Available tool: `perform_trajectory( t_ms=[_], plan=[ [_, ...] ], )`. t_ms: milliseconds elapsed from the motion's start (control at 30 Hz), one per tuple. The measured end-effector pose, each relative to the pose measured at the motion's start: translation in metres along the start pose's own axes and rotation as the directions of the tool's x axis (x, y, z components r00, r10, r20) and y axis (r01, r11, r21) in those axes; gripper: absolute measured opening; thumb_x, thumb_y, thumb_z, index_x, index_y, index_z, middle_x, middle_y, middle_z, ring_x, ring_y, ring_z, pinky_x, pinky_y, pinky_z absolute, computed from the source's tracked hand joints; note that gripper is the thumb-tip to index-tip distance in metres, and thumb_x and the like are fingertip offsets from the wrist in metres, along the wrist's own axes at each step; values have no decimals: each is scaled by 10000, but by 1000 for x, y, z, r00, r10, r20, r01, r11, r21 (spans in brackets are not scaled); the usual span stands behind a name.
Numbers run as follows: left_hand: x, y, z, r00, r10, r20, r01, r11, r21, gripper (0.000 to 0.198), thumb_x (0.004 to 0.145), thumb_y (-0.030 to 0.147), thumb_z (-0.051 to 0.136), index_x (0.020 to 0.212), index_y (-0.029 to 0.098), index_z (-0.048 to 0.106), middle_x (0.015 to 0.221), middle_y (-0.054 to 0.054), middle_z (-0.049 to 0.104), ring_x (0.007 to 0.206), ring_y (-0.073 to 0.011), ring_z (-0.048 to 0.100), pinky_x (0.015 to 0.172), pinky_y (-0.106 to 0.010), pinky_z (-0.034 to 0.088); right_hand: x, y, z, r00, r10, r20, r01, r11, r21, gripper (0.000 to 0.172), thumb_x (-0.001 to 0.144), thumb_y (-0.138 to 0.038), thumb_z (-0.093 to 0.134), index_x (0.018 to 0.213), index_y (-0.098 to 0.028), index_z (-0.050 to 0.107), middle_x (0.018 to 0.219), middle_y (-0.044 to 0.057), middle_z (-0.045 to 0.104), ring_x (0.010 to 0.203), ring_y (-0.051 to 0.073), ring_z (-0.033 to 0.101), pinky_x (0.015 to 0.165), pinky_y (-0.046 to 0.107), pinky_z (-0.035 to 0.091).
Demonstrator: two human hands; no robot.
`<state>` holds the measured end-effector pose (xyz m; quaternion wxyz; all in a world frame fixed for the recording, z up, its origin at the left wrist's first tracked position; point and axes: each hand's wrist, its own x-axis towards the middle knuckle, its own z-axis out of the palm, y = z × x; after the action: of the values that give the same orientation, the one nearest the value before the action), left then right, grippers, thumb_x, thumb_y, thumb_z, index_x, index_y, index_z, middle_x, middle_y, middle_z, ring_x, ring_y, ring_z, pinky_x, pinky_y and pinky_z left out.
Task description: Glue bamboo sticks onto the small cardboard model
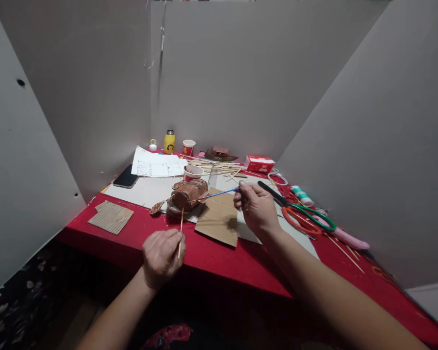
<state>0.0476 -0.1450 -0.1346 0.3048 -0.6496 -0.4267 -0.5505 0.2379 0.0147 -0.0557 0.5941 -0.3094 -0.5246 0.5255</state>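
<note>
A brown, rounded model (pixel 190 195) sits near the table's front edge, with a striped paddle-shaped piece (pixel 156 207) at its left. Pinched in my right hand (pixel 257 206) is a thin blue paintbrush (pixel 222 193), whose tip reaches the model's right side. My left hand (pixel 162 255) is closed on a thin wooden stick (pixel 181 226). That stick's brownish upper end meets the model's lower front; whether it is fixed there I cannot tell. Just behind the model stands a paper cup (pixel 193 172) with brown smears inside.
Brown cardboard (pixel 219 221) lies right of the model, corrugated cardboard (pixel 111 217) to the left. Behind are a phone (pixel 126 177), drawn sheets (pixel 156 165), wooden sticks (pixel 219 167), a model boat (pixel 221 154) and a yellow bottle (pixel 170 143). Scissors (pixel 302 214) rest at right.
</note>
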Motion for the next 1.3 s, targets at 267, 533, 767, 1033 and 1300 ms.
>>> perform_trajectory(
  t_ms=[267, 533, 767, 1033, 1300],
  plan=[
    [3, 3, -3, 999, -5, -40, 5, 1000, -12, 287, 761, 11, 687, 1010, 135, 615, 813, -90, 744, 704, -170, 718, 652, -270, 569, -36, -7, 5, 898, -358, 257, 425, 857, -291, 295, 874, -361, 689, 637, -185, 677, 537, -7, 631, 443, 94, 557, 435, 205, 469],
    [0, 3, -5, 997, -27, -70, 24, 999, -40, 268, 777, 18, 677, 1009, 137, 612, 816, -89, 742, 716, -164, 720, 639, -266, 580, -48, -10, -1, 701, -616, 359, 713, 618, -331, 108, 876, -145, 671, 810, -210, 726, 613, -21, 696, 501, 107, 632, 497, 215, 516],
    [-2, 5, -15, 991, -93, -97, 89, 995, -44, 276, 787, 39, 690, 1021, 169, 622, 819, -55, 743, 707, -148, 717, 648, -261, 594, -58, -21, 5, 472, -715, 516, 879, 335, -340, 136, 879, -103, 655, 926, -217, 714, 680, 17, 747, 580, 152, 706, 562, 254, 567],
    [17, -23, -29, 881, -331, -337, 330, 942, -62, 261, 786, 80, 713, 1014, 200, 673, 894, -19, 744, 734, -147, 718, 685, -280, 600, -53, -29, 25, 324, -668, 670, 931, 101, -350, 134, 908, -132, 622, 986, -226, 677, 706, 19, 754, 572, 141, 698, 544, 241, 541],
    [93, -70, -10, 747, -634, -200, 553, 760, -342, 70, 830, 213, 678, 786, 171, 644, 644, 29, 647, 520, -81, 582, 501, -201, 467, -46, -11, 34, 241, -654, 717, 960, 54, -274, 147, 896, -106, 639, 995, -201, 691, 720, 48, 750, 573, 135, 682, 548, 230, 552]
  ],
)
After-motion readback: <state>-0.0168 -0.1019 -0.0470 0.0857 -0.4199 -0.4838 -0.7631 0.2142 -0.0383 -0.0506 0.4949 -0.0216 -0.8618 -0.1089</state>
